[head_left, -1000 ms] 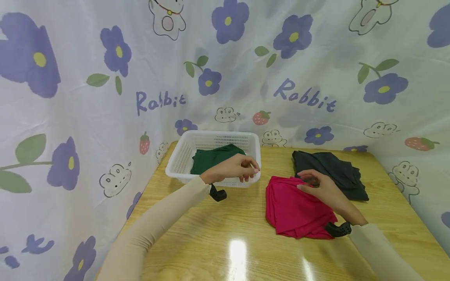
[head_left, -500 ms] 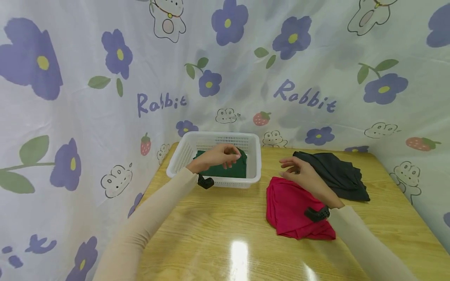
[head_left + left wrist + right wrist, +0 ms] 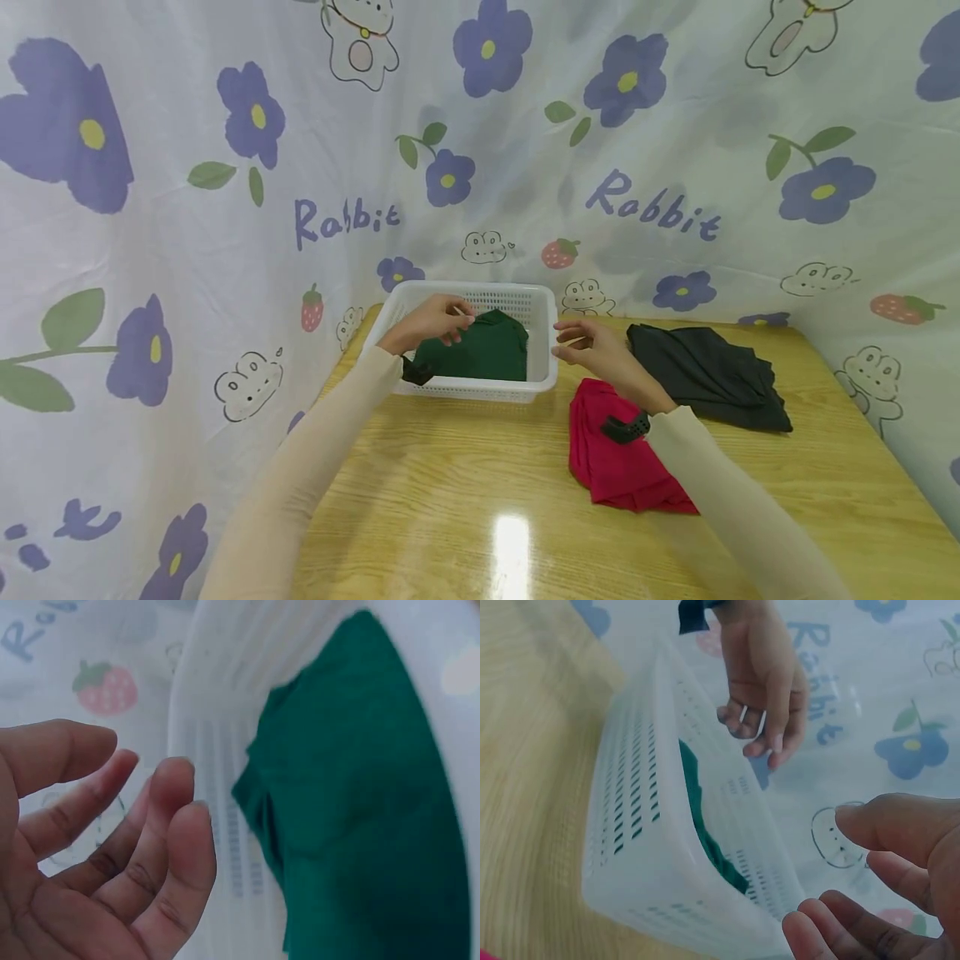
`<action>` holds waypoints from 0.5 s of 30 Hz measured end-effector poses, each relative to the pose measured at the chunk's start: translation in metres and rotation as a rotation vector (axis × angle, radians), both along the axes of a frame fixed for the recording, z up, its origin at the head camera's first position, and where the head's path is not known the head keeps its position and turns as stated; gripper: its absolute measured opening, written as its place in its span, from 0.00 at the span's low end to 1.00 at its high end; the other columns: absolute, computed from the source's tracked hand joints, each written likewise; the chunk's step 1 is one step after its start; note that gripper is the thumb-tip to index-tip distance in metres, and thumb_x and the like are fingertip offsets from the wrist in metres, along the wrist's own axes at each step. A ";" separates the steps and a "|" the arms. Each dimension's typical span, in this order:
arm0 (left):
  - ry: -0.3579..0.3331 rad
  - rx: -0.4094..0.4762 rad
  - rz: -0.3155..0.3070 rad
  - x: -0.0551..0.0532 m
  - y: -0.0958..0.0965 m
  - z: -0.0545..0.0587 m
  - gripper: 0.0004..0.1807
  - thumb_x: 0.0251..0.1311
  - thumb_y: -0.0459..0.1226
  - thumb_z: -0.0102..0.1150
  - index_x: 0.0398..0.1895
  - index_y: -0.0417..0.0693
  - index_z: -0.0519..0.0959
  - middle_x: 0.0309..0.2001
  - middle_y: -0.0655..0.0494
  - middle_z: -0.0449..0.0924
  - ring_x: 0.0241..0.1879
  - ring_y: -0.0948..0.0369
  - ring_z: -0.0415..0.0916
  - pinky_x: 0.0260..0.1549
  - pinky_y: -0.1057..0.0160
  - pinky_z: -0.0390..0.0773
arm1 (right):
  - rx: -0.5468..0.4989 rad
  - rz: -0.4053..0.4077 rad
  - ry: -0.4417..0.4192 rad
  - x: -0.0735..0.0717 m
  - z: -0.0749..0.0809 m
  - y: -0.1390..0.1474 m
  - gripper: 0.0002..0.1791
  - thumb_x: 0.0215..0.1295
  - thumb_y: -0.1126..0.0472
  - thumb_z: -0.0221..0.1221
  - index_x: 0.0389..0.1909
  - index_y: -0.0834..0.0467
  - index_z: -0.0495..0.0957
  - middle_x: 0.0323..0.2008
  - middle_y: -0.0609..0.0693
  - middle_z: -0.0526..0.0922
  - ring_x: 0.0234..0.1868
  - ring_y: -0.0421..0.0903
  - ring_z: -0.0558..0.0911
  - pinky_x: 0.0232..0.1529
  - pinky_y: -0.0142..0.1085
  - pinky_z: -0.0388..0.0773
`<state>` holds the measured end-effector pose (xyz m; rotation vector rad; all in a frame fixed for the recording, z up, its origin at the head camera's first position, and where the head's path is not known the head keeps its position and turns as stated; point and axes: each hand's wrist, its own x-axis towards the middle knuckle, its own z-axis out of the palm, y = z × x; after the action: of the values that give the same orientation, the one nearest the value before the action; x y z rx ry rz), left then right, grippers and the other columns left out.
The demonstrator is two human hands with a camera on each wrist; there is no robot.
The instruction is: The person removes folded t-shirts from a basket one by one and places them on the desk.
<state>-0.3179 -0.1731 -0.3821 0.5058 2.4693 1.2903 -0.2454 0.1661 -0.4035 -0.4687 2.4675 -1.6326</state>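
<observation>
A white plastic basket (image 3: 540, 371) stands at the back of the wooden table with a folded green cloth (image 3: 480, 350) inside it. My left hand (image 3: 435, 321) hovers over the basket's left part with loosely bent fingers and holds nothing; the left wrist view shows the green cloth (image 3: 360, 817) and the basket wall (image 3: 217, 795) just beyond its fingers (image 3: 176, 825). My right hand (image 3: 588, 342) is beside the basket's right rim, fingers relaxed and empty. The right wrist view shows the basket (image 3: 637, 855) from its side, with the left hand (image 3: 761, 682) above it.
A crumpled red cloth (image 3: 615, 454) lies on the table under my right forearm. A dark grey cloth (image 3: 705, 375) lies at the back right. A flower-and-rabbit printed sheet (image 3: 225, 167) walls the table on the left, back and right.
My left hand moved from the basket's front rim to over its left part. My right hand lifted off the red cloth and travelled left to the basket's right rim.
</observation>
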 end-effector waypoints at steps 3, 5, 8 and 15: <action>-0.008 -0.009 0.027 -0.003 -0.008 0.001 0.15 0.78 0.39 0.53 0.59 0.41 0.78 0.51 0.42 0.80 0.48 0.34 0.79 0.49 0.36 0.79 | 0.005 0.012 -0.006 -0.007 -0.002 -0.013 0.27 0.71 0.56 0.66 0.68 0.57 0.72 0.63 0.61 0.77 0.56 0.57 0.80 0.55 0.49 0.81; -0.021 -0.015 0.048 -0.004 -0.013 0.002 0.16 0.78 0.39 0.53 0.61 0.39 0.78 0.53 0.42 0.80 0.49 0.34 0.79 0.50 0.36 0.79 | 0.002 0.028 -0.010 -0.010 -0.003 -0.020 0.27 0.71 0.56 0.66 0.68 0.56 0.72 0.64 0.61 0.76 0.57 0.56 0.79 0.57 0.51 0.80; -0.039 -0.024 0.074 -0.008 -0.019 0.002 0.18 0.78 0.39 0.53 0.63 0.37 0.76 0.57 0.40 0.78 0.49 0.36 0.79 0.50 0.37 0.79 | -0.001 0.042 -0.014 -0.014 -0.003 -0.029 0.28 0.72 0.55 0.66 0.69 0.56 0.71 0.65 0.59 0.75 0.59 0.56 0.78 0.59 0.53 0.79; -0.080 -0.056 0.137 -0.019 -0.029 -0.006 0.20 0.79 0.39 0.52 0.66 0.36 0.73 0.62 0.42 0.74 0.49 0.40 0.78 0.51 0.39 0.79 | 0.016 0.051 -0.042 -0.022 -0.005 -0.054 0.29 0.71 0.53 0.67 0.69 0.54 0.70 0.64 0.57 0.74 0.62 0.56 0.76 0.60 0.53 0.77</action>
<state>-0.3364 -0.2025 -0.3884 0.2696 2.5030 1.2611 -0.2676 0.1126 -0.4088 -0.4862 2.4164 -1.5860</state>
